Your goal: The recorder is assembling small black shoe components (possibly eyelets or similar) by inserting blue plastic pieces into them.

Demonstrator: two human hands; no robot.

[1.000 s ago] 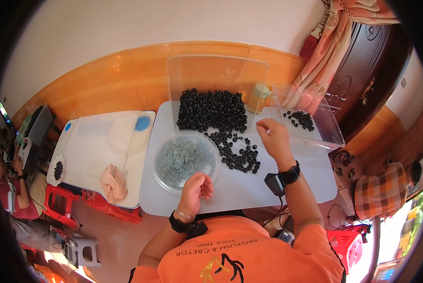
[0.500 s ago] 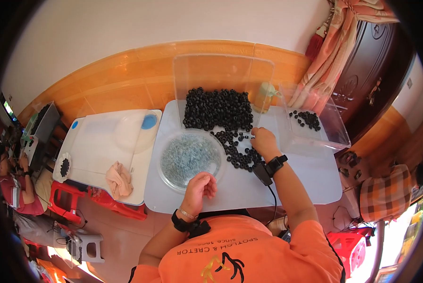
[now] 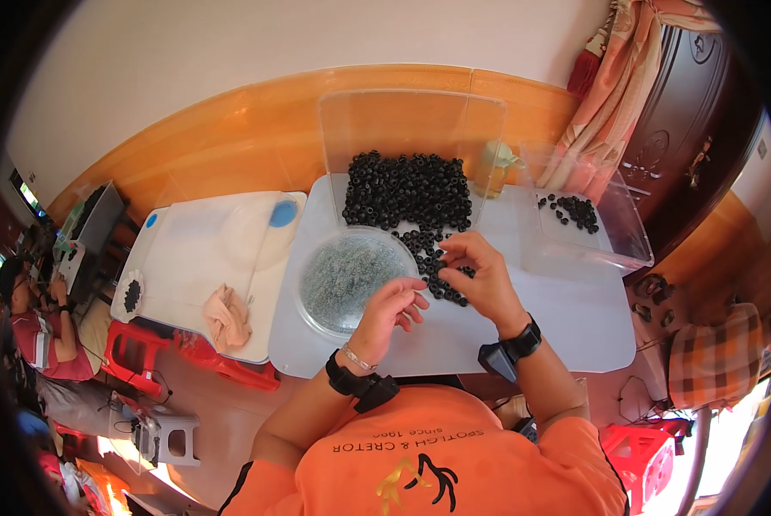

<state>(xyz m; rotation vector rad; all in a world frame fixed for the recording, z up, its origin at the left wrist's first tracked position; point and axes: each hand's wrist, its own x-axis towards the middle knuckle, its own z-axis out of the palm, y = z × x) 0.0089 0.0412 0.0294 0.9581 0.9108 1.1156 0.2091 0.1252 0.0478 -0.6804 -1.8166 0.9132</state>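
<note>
My right hand (image 3: 487,279) is raised over the loose black ring-shaped pieces (image 3: 431,243), thumb and forefinger curled together with a small black piece showing between their tips. Beside it, to the left, my left hand (image 3: 391,314) is held palm inward with its fingers loosely bent and apart; nothing shows in it. Just beyond that hand sits a round clear tray (image 3: 304,303) full of tiny pale blue-grey bits (image 3: 351,275). A dense heap of the same black pieces (image 3: 407,191) fills the mouth of a large clear bin (image 3: 411,116) lying toward the wall.
At the right of the table (image 3: 566,322) stands a clear box (image 3: 630,245) with several black pieces. A greenish jug (image 3: 495,163) is behind. To the left, a white table (image 3: 205,258) bears a crumpled peach cloth (image 3: 227,316). Another person (image 3: 54,327) sits far left.
My right hand has come away from the black pieces, toward me and my left hand. My left hand has risen slightly and moved right, its fingers more spread.
</note>
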